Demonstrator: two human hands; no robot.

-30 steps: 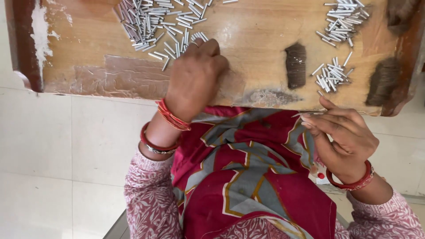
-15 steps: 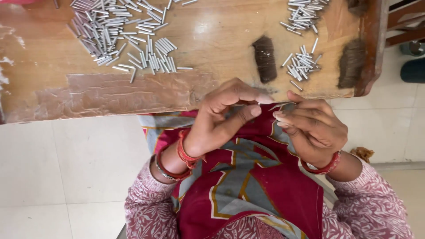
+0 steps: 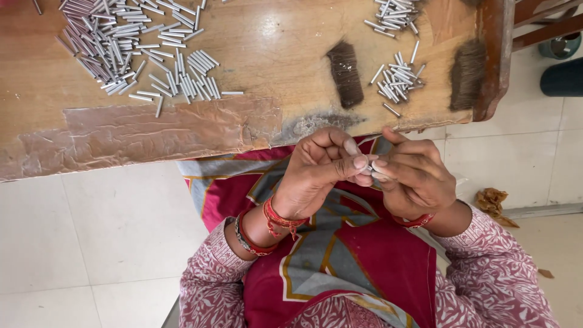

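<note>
My left hand [image 3: 319, 173] and my right hand [image 3: 413, 173] meet fingertip to fingertip over my lap, just below the wooden board's [image 3: 152, 130] near edge. Between the pinched fingers sits a small silver metal tube [image 3: 368, 169], mostly hidden; both hands grip it. A large heap of the same silver tubes [image 3: 130, 45] lies at the board's upper left. Two smaller piles of tubes [image 3: 398, 76] lie at the right, between two dark bristle tufts [image 3: 344, 73].
A second dark tuft [image 3: 467, 73] lies by the board's raised right rim [image 3: 493, 58]. White tiled floor [image 3: 91, 243] spreads below. A crumpled brown scrap [image 3: 493, 203] lies on the floor at right, and dark round objects [image 3: 562, 58] stand beyond the board.
My left hand left the tube heap on the board and came down to my lap. It now meets my right hand, and both pinch a small tube.
</note>
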